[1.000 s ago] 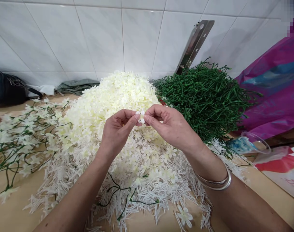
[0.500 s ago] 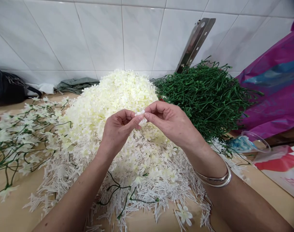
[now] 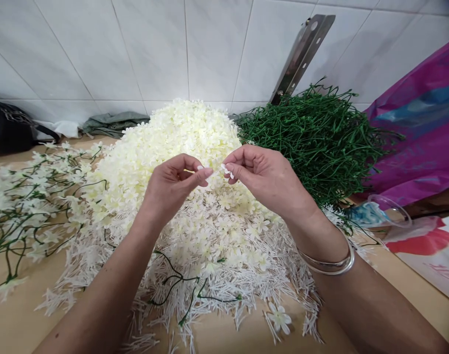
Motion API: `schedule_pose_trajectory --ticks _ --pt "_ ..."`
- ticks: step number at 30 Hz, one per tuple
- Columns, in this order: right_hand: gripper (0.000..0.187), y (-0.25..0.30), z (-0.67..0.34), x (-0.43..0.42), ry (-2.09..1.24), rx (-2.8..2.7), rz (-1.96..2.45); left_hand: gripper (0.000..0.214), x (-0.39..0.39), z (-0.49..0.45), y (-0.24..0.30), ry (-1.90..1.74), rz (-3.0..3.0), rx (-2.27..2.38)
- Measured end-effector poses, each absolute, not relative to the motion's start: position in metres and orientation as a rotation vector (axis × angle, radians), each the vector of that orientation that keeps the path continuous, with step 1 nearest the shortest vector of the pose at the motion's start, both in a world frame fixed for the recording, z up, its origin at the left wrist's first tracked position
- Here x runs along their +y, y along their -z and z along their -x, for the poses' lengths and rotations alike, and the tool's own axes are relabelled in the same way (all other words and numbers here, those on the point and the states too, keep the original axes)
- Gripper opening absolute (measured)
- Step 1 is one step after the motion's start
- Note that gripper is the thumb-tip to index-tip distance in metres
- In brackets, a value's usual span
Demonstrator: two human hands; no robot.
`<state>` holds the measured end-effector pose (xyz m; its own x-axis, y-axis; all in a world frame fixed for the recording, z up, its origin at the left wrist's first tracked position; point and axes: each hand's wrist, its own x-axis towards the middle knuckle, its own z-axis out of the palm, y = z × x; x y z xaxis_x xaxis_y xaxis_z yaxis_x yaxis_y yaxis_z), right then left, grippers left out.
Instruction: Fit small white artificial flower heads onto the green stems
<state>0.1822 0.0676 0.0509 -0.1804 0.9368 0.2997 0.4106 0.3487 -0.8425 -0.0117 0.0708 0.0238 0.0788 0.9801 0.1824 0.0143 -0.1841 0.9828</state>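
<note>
My right hand (image 3: 264,179) pinches a small white artificial flower (image 3: 227,171) between thumb and fingertips. A short gap separates it from my left hand (image 3: 174,184), whose thumb and index finger are pressed together; a speck of white shows there, too small to name. Both hands hover over a big heap of cream-white artificial flowers (image 3: 187,128). Nearer to me, thin white stamen-like pieces (image 3: 254,275) are spread out in a tangled layer. A green branching stem (image 3: 182,279) lies on them, and a single white flower (image 3: 279,317) rests at the front.
Green plastic stems (image 3: 309,142) are piled at the back right, near a metal bracket (image 3: 301,56) against the tiled wall. Flowered green sprays (image 3: 43,206) lie left. A black bag (image 3: 8,128), a clear plastic cup (image 3: 397,211) and a purple bag (image 3: 419,123) stand around the edges.
My hands were together at one white flower and have now drawn apart. The flower pieces stay with my right hand; my left hand has shifted left.
</note>
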Motion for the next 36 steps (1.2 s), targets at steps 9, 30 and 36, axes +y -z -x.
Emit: schedule_pose_trajectory --ticks 9,30,36 --pt "0.004 -0.058 -0.185 0.058 -0.879 -2.095 1.199 0.026 0.079 0.023 -0.023 -1.434 -1.186 1.115" --pt "0.012 -0.043 -0.173 0.057 -0.729 -2.462 1.366 0.024 0.077 0.019 -0.018 -1.329 -1.185 1.117" --pt "0.023 -0.034 -0.167 0.057 -0.516 -2.598 1.412 0.013 0.074 0.014 -0.018 -1.251 -1.164 1.02"
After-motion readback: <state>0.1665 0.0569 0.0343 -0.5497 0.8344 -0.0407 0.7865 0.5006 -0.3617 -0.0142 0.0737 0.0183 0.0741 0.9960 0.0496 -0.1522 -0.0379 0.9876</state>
